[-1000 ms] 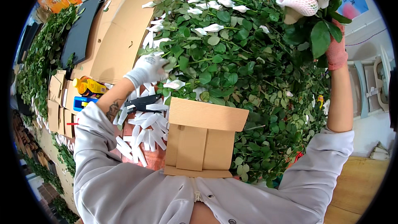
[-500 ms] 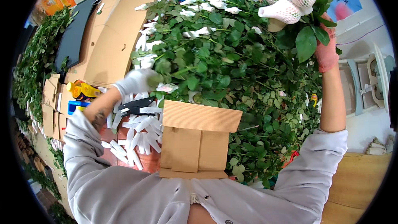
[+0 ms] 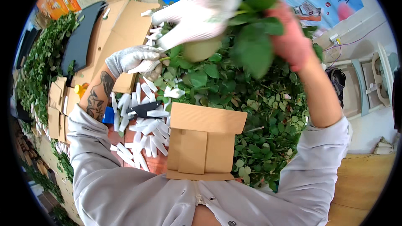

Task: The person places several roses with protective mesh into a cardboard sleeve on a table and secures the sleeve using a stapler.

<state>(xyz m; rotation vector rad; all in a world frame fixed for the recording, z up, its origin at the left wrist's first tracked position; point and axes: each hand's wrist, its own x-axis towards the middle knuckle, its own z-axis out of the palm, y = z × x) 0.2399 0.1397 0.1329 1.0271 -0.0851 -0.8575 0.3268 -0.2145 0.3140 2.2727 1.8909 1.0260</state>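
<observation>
My left hand [image 3: 133, 59], in a white glove, is closed around the head end of a rose in a white foam sleeve [image 3: 145, 66]. Its green stem leads right into the leaves. High on the right, my right hand [image 3: 291, 37] wears a pinkish-red glove and grips a bunch of roses [image 3: 255, 50]. Motion smears that bunch; its white net-sleeved heads [image 3: 188, 23] point left, over the pile. Below them spreads a thick heap of leafy rose stems [image 3: 268, 100], several with white-sleeved heads along its left edge.
Loose white foam sleeves [image 3: 146, 136] lie left of an upright piece of cardboard [image 3: 207, 119], with a black tool [image 3: 143, 109] among them. Flat cardboard [image 3: 125, 29] and a dark panel [image 3: 81, 37] lie at far left. A pale plastic frame [image 3: 364, 79] stands at right.
The bunch in my right hand has swung left and nearer, across the pile. My left hand has moved up slightly and now holds a sleeved rose.
</observation>
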